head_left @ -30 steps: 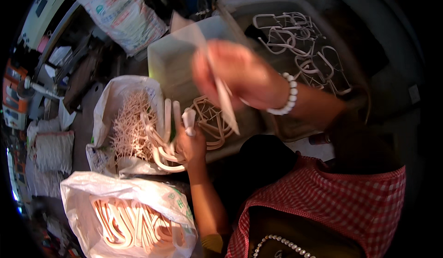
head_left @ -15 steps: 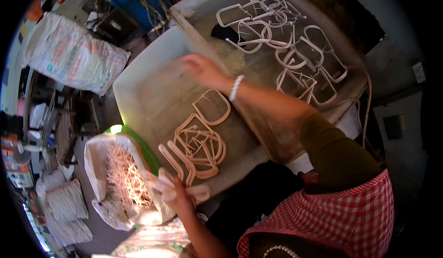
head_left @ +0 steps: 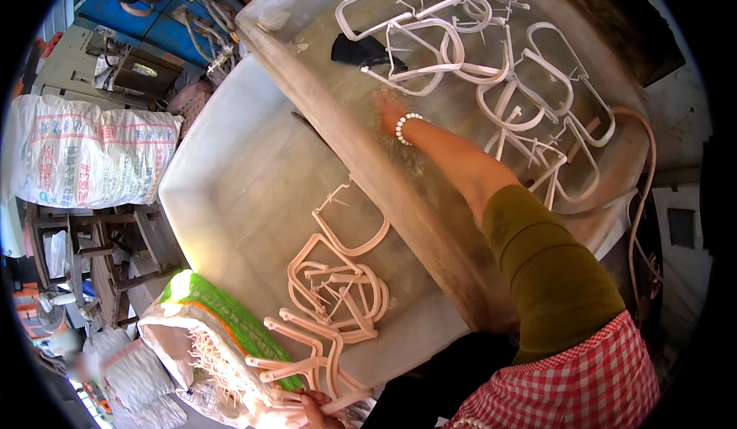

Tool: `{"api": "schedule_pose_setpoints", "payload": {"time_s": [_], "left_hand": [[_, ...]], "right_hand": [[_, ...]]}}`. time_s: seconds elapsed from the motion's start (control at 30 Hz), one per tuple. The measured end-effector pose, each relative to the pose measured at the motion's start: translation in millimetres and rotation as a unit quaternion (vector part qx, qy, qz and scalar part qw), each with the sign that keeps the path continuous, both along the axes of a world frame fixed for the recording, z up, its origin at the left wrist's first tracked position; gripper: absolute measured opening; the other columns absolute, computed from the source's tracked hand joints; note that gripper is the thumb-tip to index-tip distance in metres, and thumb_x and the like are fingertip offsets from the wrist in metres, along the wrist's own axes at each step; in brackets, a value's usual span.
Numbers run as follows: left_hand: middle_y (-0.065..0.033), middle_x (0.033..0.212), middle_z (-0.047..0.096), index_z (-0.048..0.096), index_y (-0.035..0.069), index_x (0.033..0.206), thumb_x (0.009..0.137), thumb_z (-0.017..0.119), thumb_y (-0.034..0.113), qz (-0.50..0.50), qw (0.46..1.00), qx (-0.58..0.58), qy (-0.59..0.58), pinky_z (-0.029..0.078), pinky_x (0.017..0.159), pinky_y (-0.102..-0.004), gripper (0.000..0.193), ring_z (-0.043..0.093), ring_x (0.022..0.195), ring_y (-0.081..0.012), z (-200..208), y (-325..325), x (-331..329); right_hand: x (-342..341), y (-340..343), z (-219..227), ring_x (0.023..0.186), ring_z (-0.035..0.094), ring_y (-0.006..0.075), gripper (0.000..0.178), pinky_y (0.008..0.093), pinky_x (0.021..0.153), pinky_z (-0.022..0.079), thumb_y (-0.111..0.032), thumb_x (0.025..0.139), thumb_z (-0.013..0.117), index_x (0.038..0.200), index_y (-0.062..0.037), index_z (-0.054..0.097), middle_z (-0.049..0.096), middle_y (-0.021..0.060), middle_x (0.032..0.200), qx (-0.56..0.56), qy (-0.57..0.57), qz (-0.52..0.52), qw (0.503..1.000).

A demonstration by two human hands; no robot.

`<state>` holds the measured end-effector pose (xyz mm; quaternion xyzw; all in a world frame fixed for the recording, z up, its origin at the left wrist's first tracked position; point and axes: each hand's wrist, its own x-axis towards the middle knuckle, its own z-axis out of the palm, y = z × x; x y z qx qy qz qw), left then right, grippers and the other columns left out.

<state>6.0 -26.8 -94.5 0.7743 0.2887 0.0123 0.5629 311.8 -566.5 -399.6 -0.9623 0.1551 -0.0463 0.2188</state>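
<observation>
The right hand (head_left: 391, 112) reaches forward into the right tub (head_left: 361, 160), arm (head_left: 451, 166) nearly straight, fingers too blurred to tell; the left hand (head_left: 318, 412), low beside the sack (head_left: 230, 315), grips pink frames (head_left: 332, 361).

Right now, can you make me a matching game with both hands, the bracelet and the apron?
Things:
1. Right hand
2. Bracelet
3. Left hand
4. Apron

Clues:
A. Red-and-white checked
B. At the picture's bottom edge, holding curved peach pieces
C. Down in the right-hand tub
D. Made of white beads

Right pairs: 1-C, 2-D, 3-B, 4-A
</observation>
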Motion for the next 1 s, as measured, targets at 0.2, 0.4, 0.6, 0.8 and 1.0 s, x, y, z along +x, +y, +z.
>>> {"api": "schedule_pose_setpoints", "payload": {"time_s": [0.2,0.4,0.6,0.8,1.0], "left_hand": [[-0.0043,0.082,0.058,0.063,0.004,0.093,0.086,0.065,0.043,0.020,0.998,0.052,0.044,0.042,0.061,-0.0266,0.039,0.052,0.071,-0.0151,2.3,0.0,-11.8],[-0.0059,0.078,0.057,0.061,0.004,0.091,0.083,0.068,0.042,0.082,0.995,0.040,0.042,0.047,0.054,-0.0322,0.039,0.055,0.068,-0.0184,-5.5,20.8,-16.3],[-0.0049,0.077,0.058,0.061,0.007,0.092,0.085,0.066,0.045,0.075,0.994,0.036,0.069,0.047,0.051,-0.0332,0.039,0.055,0.066,-0.0178,-6.4,30.4,-24.8],[-0.0047,0.069,0.057,0.064,0.007,0.087,0.088,0.061,0.045,-0.003,0.998,0.056,0.013,0.045,0.049,-0.0299,0.038,0.055,0.060,-0.0152,8.8,-19.6,7.8],[-0.0087,0.069,0.059,0.065,0.001,0.086,0.090,0.060,0.024,-0.033,0.985,0.096,-0.141,0.048,0.052,-0.0303,0.024,0.057,0.061,-0.0191,-9.9,7.4,7.7]], "right_hand": [[40.8,-0.8,41.6,0.133,0.032,0.0407,0.063,0.0470,0.109,0.031,-0.015,0.085,0.049,0.143,-0.0037,0.027,0.022,0.0206,0.150,0.018,0.006,-0.141,0.990],[66.8,-68.0,18.2,0.115,0.055,0.0352,0.045,0.0458,0.097,0.045,-0.034,0.082,0.054,0.116,-0.0048,0.055,0.048,0.0206,0.134,0.010,0.227,-0.093,0.969],[39.6,-57.1,47.8,0.111,0.057,0.0353,0.051,0.0436,0.094,0.046,-0.043,0.081,0.059,0.114,-0.0051,0.059,0.055,0.0193,0.126,0.061,0.282,-0.113,0.951],[-32.8,-42.5,82.0,0.102,0.060,0.0353,0.053,0.0405,0.087,0.049,-0.050,0.080,0.062,0.110,-0.0068,0.064,0.062,0.0183,0.113,0.038,0.129,-0.125,0.983],[-89.8,-52.7,125.6,0.073,0.061,0.0143,0.043,0.0343,0.067,0.048,-0.041,0.078,0.073,0.100,-0.0049,0.066,0.066,0.0007,0.083,0.510,0.030,-0.149,0.846]]}}
